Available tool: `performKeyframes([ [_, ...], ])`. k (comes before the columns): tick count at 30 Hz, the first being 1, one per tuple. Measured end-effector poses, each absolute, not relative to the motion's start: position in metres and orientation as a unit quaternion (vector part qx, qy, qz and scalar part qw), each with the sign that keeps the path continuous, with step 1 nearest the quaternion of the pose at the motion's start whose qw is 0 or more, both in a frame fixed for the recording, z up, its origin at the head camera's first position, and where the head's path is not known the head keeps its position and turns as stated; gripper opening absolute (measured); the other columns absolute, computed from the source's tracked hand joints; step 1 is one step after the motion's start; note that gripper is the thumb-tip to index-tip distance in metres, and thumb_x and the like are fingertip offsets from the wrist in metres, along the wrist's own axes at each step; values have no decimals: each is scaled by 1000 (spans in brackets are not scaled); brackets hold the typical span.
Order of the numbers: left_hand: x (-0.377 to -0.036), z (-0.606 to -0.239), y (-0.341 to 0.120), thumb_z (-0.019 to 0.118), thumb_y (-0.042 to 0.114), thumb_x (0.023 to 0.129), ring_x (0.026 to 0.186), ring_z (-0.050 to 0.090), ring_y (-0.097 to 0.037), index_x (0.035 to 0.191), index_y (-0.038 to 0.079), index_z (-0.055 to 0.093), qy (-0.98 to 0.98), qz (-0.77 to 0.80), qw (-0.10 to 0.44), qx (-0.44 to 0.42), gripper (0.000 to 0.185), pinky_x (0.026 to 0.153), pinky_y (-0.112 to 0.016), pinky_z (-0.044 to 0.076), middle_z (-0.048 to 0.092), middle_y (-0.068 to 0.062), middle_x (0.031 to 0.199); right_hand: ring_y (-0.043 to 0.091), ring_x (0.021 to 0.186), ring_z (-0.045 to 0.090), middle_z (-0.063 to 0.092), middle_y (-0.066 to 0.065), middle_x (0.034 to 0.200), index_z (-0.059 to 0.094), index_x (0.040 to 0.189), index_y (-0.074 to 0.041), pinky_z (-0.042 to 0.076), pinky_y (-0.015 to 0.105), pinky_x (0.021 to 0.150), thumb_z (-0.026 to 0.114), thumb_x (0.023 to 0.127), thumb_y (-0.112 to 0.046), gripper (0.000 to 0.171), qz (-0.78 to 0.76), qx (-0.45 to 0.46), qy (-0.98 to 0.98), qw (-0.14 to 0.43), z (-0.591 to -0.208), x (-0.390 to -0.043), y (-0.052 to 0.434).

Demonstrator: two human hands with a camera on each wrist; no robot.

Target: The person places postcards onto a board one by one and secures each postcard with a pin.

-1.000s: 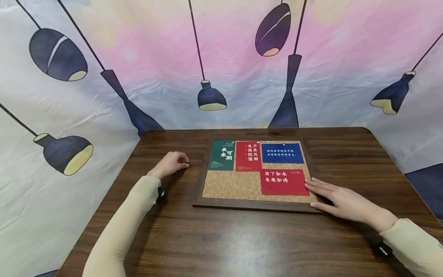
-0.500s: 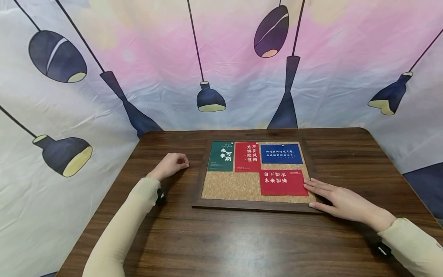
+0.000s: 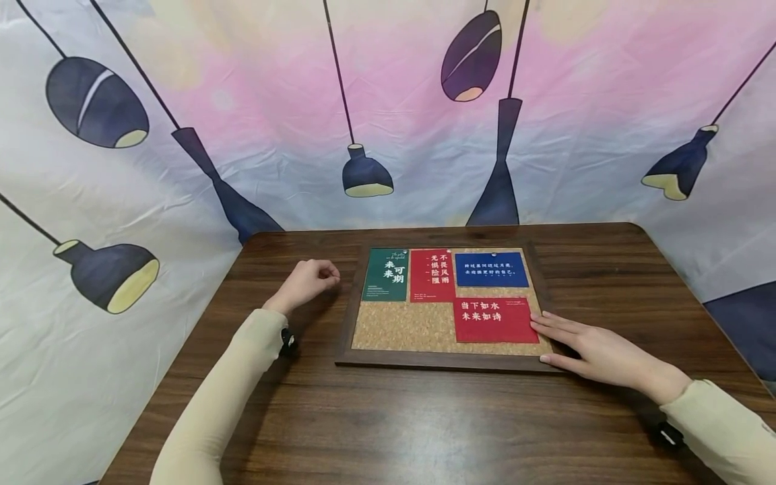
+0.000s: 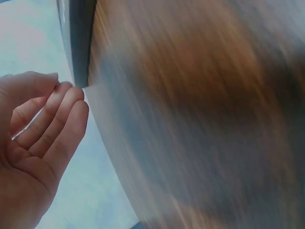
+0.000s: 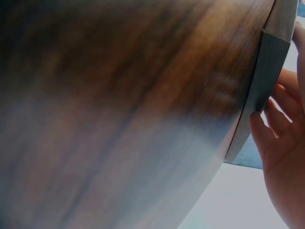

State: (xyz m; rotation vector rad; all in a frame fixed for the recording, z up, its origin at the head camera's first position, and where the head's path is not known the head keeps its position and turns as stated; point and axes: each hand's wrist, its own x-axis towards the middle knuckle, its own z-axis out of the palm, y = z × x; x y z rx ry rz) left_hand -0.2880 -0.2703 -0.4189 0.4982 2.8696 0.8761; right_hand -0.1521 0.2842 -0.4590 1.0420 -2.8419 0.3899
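A cork board (image 3: 400, 328) with a dark wooden frame lies on the table. My left hand (image 3: 305, 281) is raised just left of it, thumb and fingertips together. In the left wrist view a tiny dark thing (image 4: 56, 86) shows between thumb and fingers, too small to name. My right hand (image 3: 603, 353) lies over the board's right edge with straight fingers. Its fingertips touch the right end of the lower red card (image 3: 491, 328); the thumb rests on the frame. No pin is visible on this card. A green card (image 3: 377, 276), another red card (image 3: 427, 286) and a blue card (image 3: 479, 280) bear small pins along their tops.
The brown wooden table (image 3: 388, 424) extends around the board on all sides. Behind it hangs a cloth backdrop (image 3: 412, 135) printed with lamps. Black wrist cameras sit under both sleeves.
My left hand has lifted from the table and shifted slightly right, closer to the board's left edge. The right hand stays on the board and card. The head view has shifted a little.
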Motion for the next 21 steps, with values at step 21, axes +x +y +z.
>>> performKeyframes([
  [21,-290,-413,-242,64,14,101,91,66,-21,109,5,72,931,300,56,199,16,79,-40,55,71,-7,102,28,131,55,55,5,147,61,142,-13,56,42,88,68,95,-47,59,125,349,-926,63,-463,-154,286],
])
